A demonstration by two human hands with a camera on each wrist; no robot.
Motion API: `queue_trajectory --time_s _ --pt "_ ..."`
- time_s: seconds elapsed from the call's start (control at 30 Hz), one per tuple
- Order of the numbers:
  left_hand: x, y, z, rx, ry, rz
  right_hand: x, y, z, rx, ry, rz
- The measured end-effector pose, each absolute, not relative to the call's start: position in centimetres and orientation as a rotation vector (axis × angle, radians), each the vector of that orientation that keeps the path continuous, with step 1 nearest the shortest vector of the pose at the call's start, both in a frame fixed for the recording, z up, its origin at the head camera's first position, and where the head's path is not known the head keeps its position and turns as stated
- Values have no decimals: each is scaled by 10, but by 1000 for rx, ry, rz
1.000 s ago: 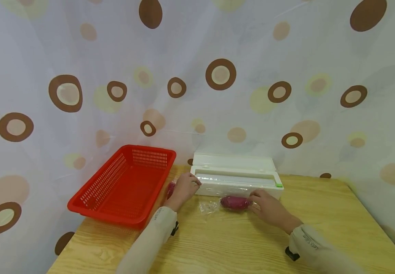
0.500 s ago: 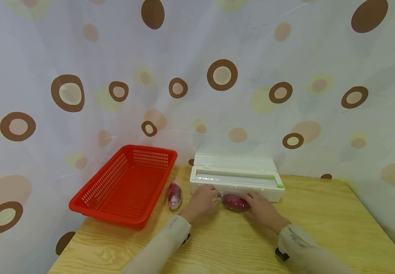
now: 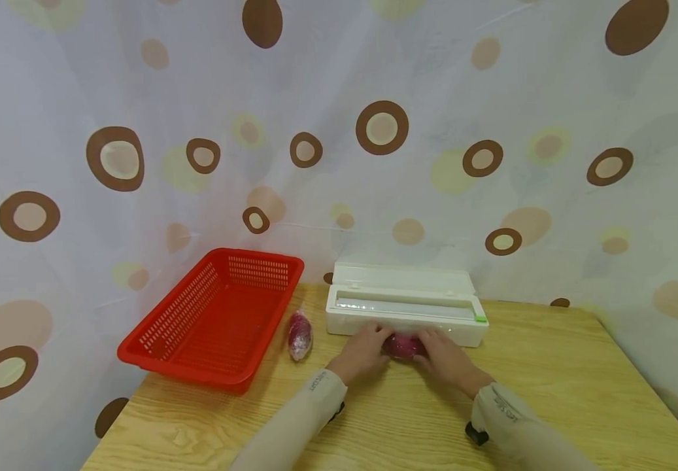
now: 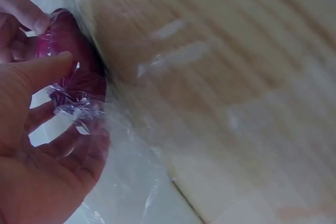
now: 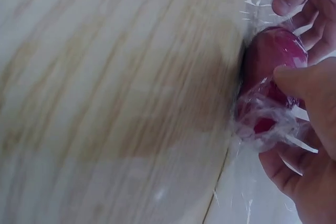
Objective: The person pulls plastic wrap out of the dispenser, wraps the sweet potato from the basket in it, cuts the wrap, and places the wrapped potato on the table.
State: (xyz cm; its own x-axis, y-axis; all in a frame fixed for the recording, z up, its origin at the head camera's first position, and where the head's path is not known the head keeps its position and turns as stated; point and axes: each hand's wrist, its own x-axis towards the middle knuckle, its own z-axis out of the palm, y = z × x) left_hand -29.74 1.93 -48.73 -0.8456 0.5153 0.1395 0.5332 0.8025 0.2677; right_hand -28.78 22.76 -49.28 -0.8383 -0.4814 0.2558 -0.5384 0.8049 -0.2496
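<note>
A purple-red, oblong vegetable [image 3: 402, 347], which looks like a sweet potato, lies partly wrapped in crinkled cling film in front of the white box. My left hand [image 3: 365, 353] grips its left end, and my right hand [image 3: 447, 362] grips the right end. In the left wrist view the thumb lies over the vegetable [image 4: 65, 45], fingers curled below, with film bunched at that end. The right wrist view shows the right thumb pressing the vegetable [image 5: 270, 59] and gathered film [image 5: 268, 129] at the fingers. Clear film spreads over the tabletop. The hands hide both tips.
The white cling film dispenser box [image 3: 403, 322] stands behind my hands with its lid raised and a roll inside. A second wrapped purple-red vegetable [image 3: 300, 337] lies left of my left hand. Beside it stands a red plastic basket [image 3: 215, 378]. All are on a wooden table [image 3: 397, 425].
My left hand has moved right, from near the second vegetable and box edge to the vegetable's left end. My right hand has shifted slightly left. The loose film at the left end is now gathered in.
</note>
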Motion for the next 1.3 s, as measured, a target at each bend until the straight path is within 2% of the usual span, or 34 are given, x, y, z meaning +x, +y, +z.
queue_trajectory --time_s 0.37,0.67,1.3 --pt "-295 24 -483 -784 -3046 -342 -288 228 -493 890 -2892 739" --pt "-292 24 -479 -766 -3065 -288 -284 224 -491 847 -2947 844" --pt "-289 21 -480 -805 -3107 -335 -278 220 -491 815 -2956 670"
